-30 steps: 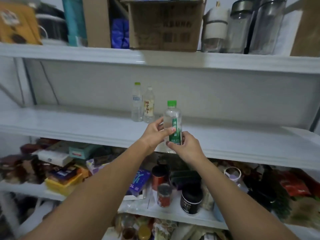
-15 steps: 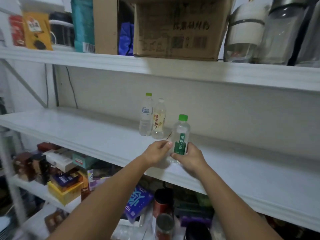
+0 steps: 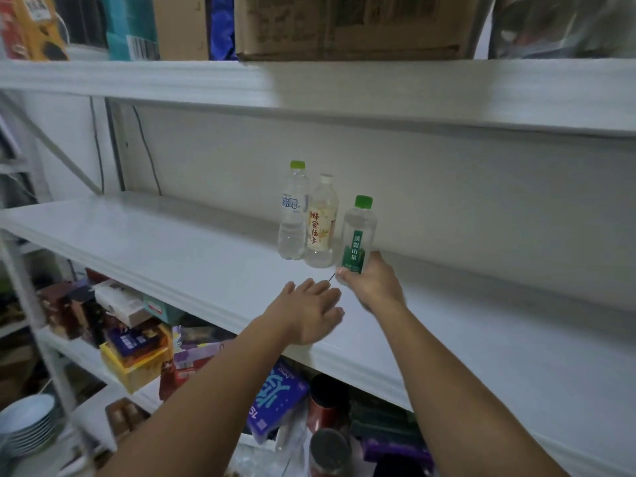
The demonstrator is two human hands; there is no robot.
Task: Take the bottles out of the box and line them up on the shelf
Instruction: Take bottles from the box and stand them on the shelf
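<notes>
While my right hand (image 3: 375,287) grips the lower part of the green-capped bottle (image 3: 358,232), my thumb and fingers curl round it just under its green label. It stands nearly upright over the middle shelf (image 3: 172,242). My hand hides its base, so I cannot tell whether it rests on the board. It sits just to the right of two bottles already on that shelf and a little nearer to me. These are the blue-label bottle (image 3: 293,215), with a pale green cap, and the white-capped bottle (image 3: 321,222), with red lettering. The two stand upright, side by side and touching or nearly so, close to the back wall.

My left hand (image 3: 309,311) is palm down over the front part of the same shelf, its fingers straight and slightly spread, holding nothing. It lies just left of my right hand and apart from the bottle.

On the upper shelf (image 3: 309,84) a cardboard box (image 3: 351,25) stands directly above the bottles. Below, a lower shelf holds a purple box (image 3: 275,401), a yellow box (image 3: 134,370) and a red can (image 3: 327,401). A stack of plates (image 3: 27,425) sits at the far left.
</notes>
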